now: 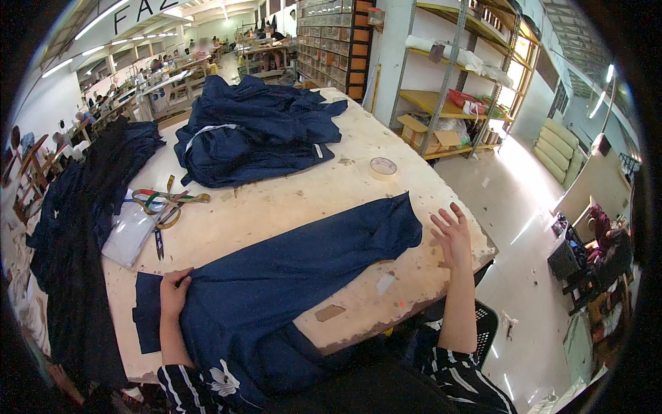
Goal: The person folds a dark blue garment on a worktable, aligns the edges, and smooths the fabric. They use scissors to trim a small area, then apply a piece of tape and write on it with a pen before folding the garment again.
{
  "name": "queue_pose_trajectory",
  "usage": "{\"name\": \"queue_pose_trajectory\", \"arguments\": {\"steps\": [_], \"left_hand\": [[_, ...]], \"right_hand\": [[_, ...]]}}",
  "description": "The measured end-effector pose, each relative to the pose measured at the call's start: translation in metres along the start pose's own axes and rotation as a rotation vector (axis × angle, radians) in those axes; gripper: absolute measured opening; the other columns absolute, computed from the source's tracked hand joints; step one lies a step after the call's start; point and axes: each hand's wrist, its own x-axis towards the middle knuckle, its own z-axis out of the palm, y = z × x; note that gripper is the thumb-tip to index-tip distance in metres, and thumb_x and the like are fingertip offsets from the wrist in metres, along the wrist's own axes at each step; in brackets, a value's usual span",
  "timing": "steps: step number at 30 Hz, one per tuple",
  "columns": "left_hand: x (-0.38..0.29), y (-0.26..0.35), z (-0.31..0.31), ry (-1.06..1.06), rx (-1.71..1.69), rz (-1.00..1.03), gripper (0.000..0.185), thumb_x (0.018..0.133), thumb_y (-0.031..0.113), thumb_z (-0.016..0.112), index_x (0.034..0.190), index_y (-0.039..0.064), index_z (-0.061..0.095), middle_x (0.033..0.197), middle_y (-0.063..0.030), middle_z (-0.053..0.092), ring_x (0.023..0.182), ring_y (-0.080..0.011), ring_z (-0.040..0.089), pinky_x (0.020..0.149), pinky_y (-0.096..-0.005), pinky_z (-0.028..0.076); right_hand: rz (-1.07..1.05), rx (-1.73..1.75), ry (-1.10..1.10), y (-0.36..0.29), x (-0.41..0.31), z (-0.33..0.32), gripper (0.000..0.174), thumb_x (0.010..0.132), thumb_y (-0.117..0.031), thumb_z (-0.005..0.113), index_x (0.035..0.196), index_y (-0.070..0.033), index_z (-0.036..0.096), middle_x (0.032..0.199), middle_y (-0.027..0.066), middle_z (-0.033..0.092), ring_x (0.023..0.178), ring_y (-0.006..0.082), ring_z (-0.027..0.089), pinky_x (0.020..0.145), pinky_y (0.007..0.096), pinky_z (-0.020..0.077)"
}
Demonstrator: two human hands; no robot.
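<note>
A navy cloth garment lies flattened across the near part of the table, one long tube-like section stretching to the right. At its left end, my left hand pinches the cloth's upper edge between thumb and fingers. Past the far right end of the garment, my right hand is raised with fingers spread and holds nothing. The garment's lower part drops over the table's near edge towards my body, where it is partly hidden. A white flower motif shows beside my left sleeve; whether it belongs to the garment, I cannot tell.
Piled navy garments cover the far side of the wooden table. Dark cloth hangs over its left edge. Nearby are a plastic-wrapped packet, tape measure, thread snips and tape roll. Shelving stands right.
</note>
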Motion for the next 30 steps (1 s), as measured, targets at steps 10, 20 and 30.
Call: {"name": "queue_pose_trajectory", "arguments": {"steps": [10,20,30], "left_hand": [[0.001,0.002,0.003,0.007,-0.024,-0.019,0.025,0.075,0.001,0.064,0.099,0.007,0.068,0.089,-0.0099,0.064,0.084,-0.0218,0.056,0.079,-0.0299,0.042],[-0.002,-0.002,0.001,0.022,-0.009,-0.018,0.027,0.073,0.001,0.063,0.098,0.006,0.068,0.086,-0.0105,0.064,0.084,-0.0221,0.056,0.079,-0.0305,0.043],[0.000,-0.009,0.002,0.023,-0.067,-0.006,0.023,0.075,0.003,0.062,0.097,0.005,0.068,0.084,-0.0103,0.064,0.083,-0.0215,0.055,0.079,-0.0305,0.041]], "right_hand": [[-0.631,-1.386,-0.214,0.019,0.008,-0.002,0.048,0.062,0.011,0.056,0.103,-0.013,0.061,0.120,0.0096,0.052,0.119,0.0299,0.038,0.101,0.0390,0.0327],[-0.132,-0.808,-0.096,-0.012,0.040,0.001,0.029,0.088,-0.028,0.054,0.087,0.001,0.062,0.071,0.0100,0.062,0.064,0.0173,0.057,0.063,0.0281,0.0440],[0.151,-1.176,-0.057,-0.007,0.014,-0.032,0.051,0.086,-0.046,0.050,0.081,0.003,0.064,0.071,0.0127,0.062,0.066,0.0194,0.060,0.066,0.0286,0.0455]]}}
